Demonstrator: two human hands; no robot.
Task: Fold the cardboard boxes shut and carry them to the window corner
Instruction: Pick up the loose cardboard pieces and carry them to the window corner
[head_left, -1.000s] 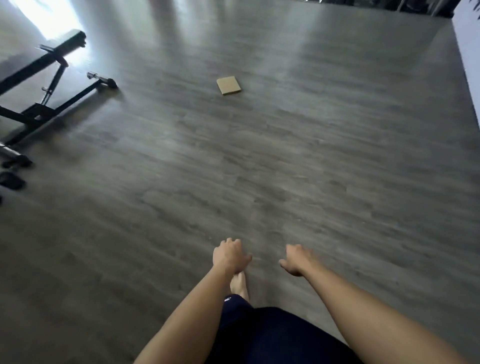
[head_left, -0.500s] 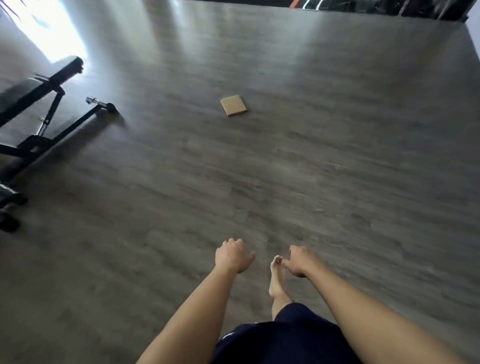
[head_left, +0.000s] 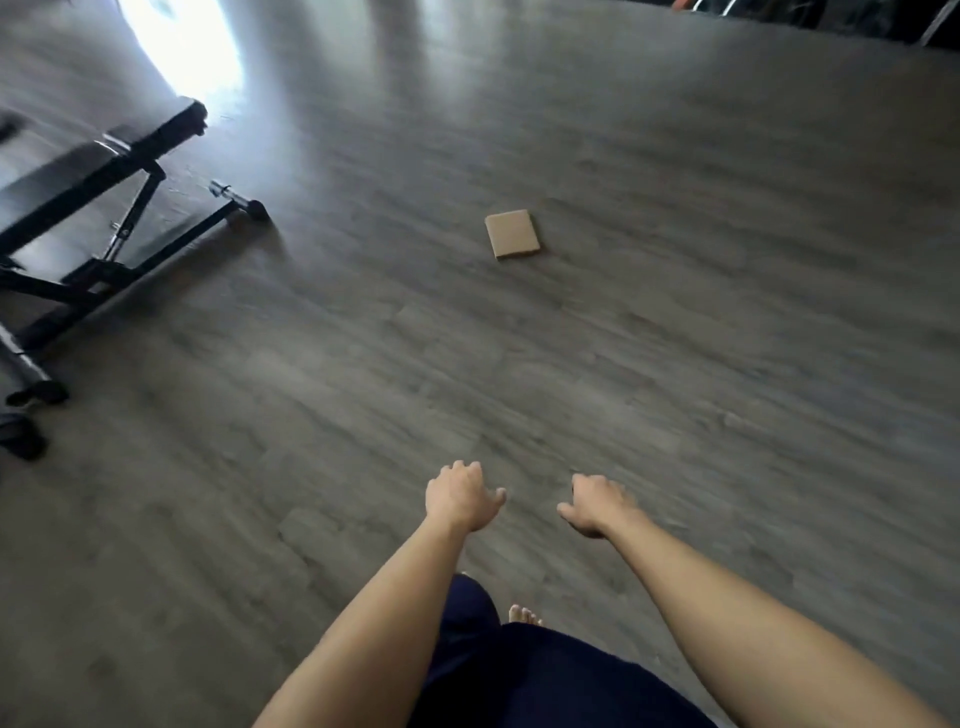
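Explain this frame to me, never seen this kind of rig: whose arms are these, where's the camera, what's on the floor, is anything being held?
There is no robot here. A person wears one wide-angle camera on the head, looking forward and down, so the two bare arms reaching in from the bottom are the wearer's own. The left hand and the right hand hang loosely curled above the grey wood-look floor and hold nothing. Ahead of them, well apart from both hands, a small flat cardboard box lies on the floor, apparently closed. On the left stands a black exercise bench. A bare foot and dark shorts show at the bottom. The picture is blurred.
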